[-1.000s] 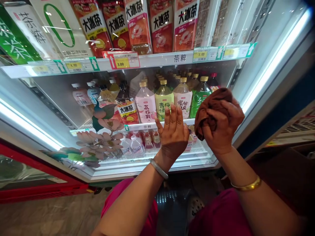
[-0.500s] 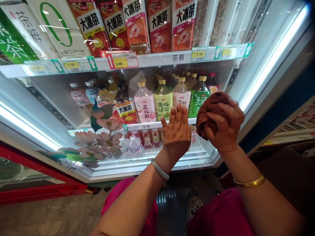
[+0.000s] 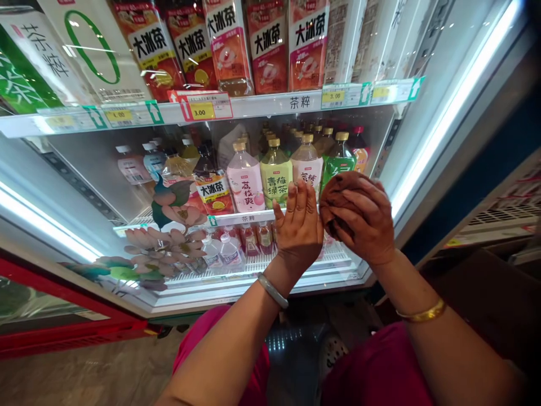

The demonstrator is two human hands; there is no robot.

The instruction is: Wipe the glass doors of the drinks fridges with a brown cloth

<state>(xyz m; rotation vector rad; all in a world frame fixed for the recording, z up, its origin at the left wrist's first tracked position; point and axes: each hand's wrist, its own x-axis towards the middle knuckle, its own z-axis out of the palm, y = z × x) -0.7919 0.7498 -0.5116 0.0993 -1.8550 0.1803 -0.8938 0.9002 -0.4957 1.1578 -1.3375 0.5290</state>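
Note:
A crumpled brown cloth [image 3: 340,200] is bunched in my right hand [image 3: 369,223], whose fingers curl over it against the glass front of a drinks cooler. Just left of the cloth, my left hand [image 3: 298,225] lies flat with its fingers spread and nothing in it. Behind the glass, a green-yellow bottle [image 3: 275,175] and a pink-labelled bottle [image 3: 245,180] stand on the middle shelf. Part of a green-labelled bottle [image 3: 339,155] is hidden by the cloth.
Large drink cartons stand above the upper shelf edge [image 3: 262,107]. Flower decals [image 3: 169,248] cover the lower left glass. A red cooler frame [image 3: 76,332] is at the left, and a dark blue edge [image 3: 456,175] runs down the right. My shoe [image 3: 333,352] shows below.
My right hand and the brown cloth have moved left, closer to my left hand. My left hand has hardly moved. The view has shifted slightly.

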